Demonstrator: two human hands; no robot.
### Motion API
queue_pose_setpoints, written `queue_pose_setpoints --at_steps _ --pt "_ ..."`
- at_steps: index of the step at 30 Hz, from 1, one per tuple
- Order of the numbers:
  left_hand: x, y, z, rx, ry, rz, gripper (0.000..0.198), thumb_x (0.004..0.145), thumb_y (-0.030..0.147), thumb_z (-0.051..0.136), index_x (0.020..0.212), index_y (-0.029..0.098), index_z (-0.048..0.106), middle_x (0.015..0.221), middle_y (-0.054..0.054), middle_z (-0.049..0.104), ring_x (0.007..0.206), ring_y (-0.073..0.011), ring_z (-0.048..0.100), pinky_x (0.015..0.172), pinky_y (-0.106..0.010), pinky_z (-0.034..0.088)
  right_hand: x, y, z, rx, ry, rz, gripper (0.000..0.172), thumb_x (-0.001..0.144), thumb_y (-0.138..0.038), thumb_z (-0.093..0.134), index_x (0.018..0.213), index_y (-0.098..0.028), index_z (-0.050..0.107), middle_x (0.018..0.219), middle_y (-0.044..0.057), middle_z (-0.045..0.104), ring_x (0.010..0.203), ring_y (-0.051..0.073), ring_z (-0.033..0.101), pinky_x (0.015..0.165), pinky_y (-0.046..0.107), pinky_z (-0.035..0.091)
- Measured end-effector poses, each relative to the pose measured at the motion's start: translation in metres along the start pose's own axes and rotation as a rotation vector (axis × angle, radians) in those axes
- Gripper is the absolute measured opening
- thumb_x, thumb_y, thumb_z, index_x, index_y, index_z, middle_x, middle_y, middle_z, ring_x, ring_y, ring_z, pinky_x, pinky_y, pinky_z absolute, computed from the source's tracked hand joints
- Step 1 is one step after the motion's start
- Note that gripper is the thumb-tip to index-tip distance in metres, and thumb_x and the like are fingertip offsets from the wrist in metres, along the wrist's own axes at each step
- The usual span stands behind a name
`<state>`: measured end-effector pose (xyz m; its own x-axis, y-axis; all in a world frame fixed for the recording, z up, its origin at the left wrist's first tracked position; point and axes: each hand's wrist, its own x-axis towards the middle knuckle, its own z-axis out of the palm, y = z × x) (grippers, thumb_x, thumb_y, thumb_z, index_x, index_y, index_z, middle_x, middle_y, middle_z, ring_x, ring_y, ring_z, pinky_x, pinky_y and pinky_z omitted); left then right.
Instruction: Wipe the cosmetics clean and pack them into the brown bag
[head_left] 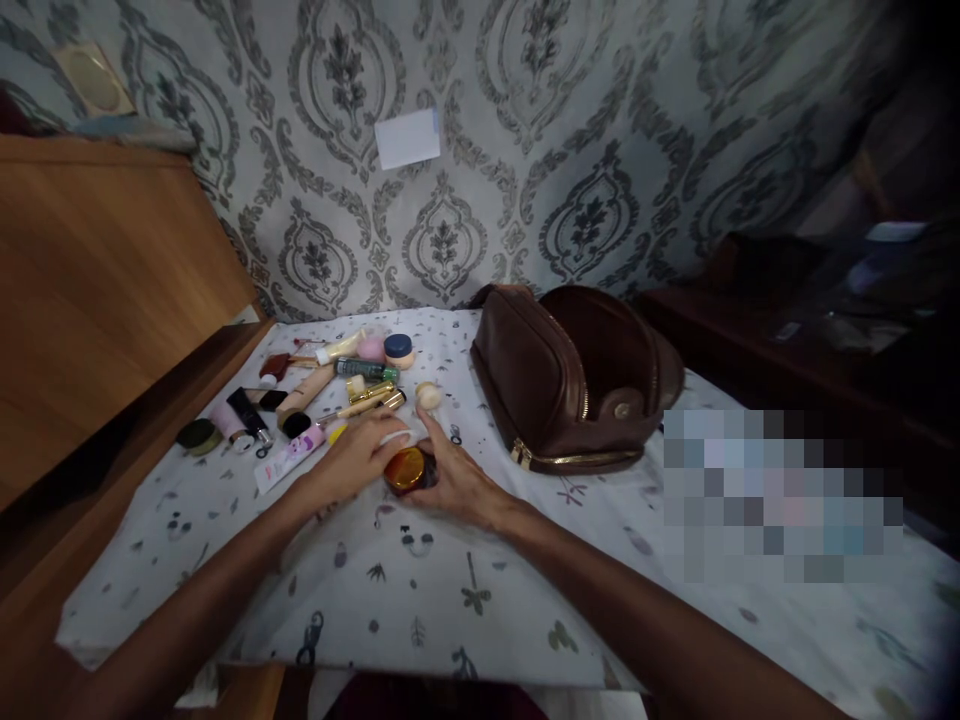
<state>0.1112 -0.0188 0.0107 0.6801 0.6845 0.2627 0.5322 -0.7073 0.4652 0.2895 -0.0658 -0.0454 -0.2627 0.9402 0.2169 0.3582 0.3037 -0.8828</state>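
Left of the counter's [439, 590] centre, the squat amber jar [407, 469] shows its orange top: right hand [465, 487] curls its fingers round the right side, left hand [358, 455] meets the far-left rim, grip impossible to tell!

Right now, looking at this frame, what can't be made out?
All in the head view:
Amber container: sides partly covered by the left hand and right hand.
White item between the hands: mostly hidden by them.
Inside of the brown bag: lost in shadow.
Print on the white tube: too small and blurred.
Whatever lies under the pixelated patch: masked.
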Motion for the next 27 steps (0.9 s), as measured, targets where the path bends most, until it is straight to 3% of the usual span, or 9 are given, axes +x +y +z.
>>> queue_pose_setpoints --at_steps 6,9,11,14,16,22,27 --pt "-0.025 -0.017 0.002 -0.254 0.003 -0.199 0.037 0.093 0.047 0.044 0.073 0.019 0.057 0.073 -0.002 0.059 0.069 -0.0186 0.054 0.064 -0.030 0.046 0.000 0.001 0.001 -0.040 -0.038 0.010 0.117 0.066 -0.023 0.082 0.158 -0.025 0.009 0.114 0.006 0.068 0.114 0.027 0.060 0.101 0.045 0.043" --pt "-0.041 -0.019 0.008 -0.340 -0.021 -0.328 0.035 0.092 0.050 0.045 0.079 0.020 0.058 0.073 -0.001 0.056 0.063 -0.0169 0.052 0.054 -0.027 0.043 0.000 0.000 0.001 -0.043 -0.041 0.033 0.112 0.065 -0.023 0.083 0.156 -0.019 0.017 0.118 0.009 0.066 0.118 0.028 0.058 0.103 0.045 0.041" --pt "-0.051 -0.017 0.011 -0.346 0.013 -0.352 0.031 0.091 0.048 0.048 0.082 0.020 0.058 0.074 -0.001 0.057 0.065 -0.0174 0.053 0.053 -0.027 0.043 0.000 -0.003 0.000 -0.051 -0.045 0.049 0.100 0.065 -0.024 0.083 0.150 -0.017 0.031 0.118 0.010 0.066 0.115 0.027 0.059 0.101 0.043 0.042" --pt "-0.061 -0.010 0.014 -0.287 0.105 -0.321 0.023 0.089 0.044 0.052 0.088 0.022 0.057 0.080 -0.002 0.060 0.072 -0.0190 0.057 0.060 -0.028 0.046 0.001 -0.010 -0.002 -0.121 -0.037 0.062 0.061 0.065 -0.025 0.082 0.121 -0.018 0.058 0.107 0.007 0.067 0.101 0.025 0.062 0.088 0.038 0.047" --pt "-0.066 -0.002 0.014 -0.225 0.147 -0.285 0.018 0.090 0.040 0.052 0.088 0.022 0.057 0.082 -0.001 0.061 0.076 -0.0196 0.058 0.066 -0.030 0.046 0.001 -0.012 -0.003 -0.150 -0.019 0.074 0.045 0.065 -0.026 0.081 0.106 -0.019 0.063 0.098 0.004 0.066 0.091 0.022 0.062 0.080 0.034 0.047" --pt "-0.071 0.018 0.015 -0.065 0.153 -0.108 0.012 0.095 0.032 0.053 0.090 0.023 0.059 0.083 -0.001 0.062 0.078 -0.0177 0.060 0.072 -0.029 0.048 0.001 -0.007 -0.001 -0.100 0.049 0.023 0.040 0.066 -0.030 0.081 0.101 -0.020 0.063 0.090 0.001 0.064 0.085 0.019 0.059 0.075 0.030 0.045" --pt "-0.071 0.031 0.022 0.076 0.116 0.081 0.017 0.099 0.024 0.046 0.104 0.022 0.063 0.092 -0.004 0.061 0.083 -0.0175 0.061 0.074 -0.030 0.052 -0.001 -0.006 -0.001 -0.144 0.056 -0.089 0.040 0.067 -0.031 0.081 0.100 -0.019 0.064 0.091 0.004 0.064 0.089 0.022 0.057 0.077 0.032 0.045"
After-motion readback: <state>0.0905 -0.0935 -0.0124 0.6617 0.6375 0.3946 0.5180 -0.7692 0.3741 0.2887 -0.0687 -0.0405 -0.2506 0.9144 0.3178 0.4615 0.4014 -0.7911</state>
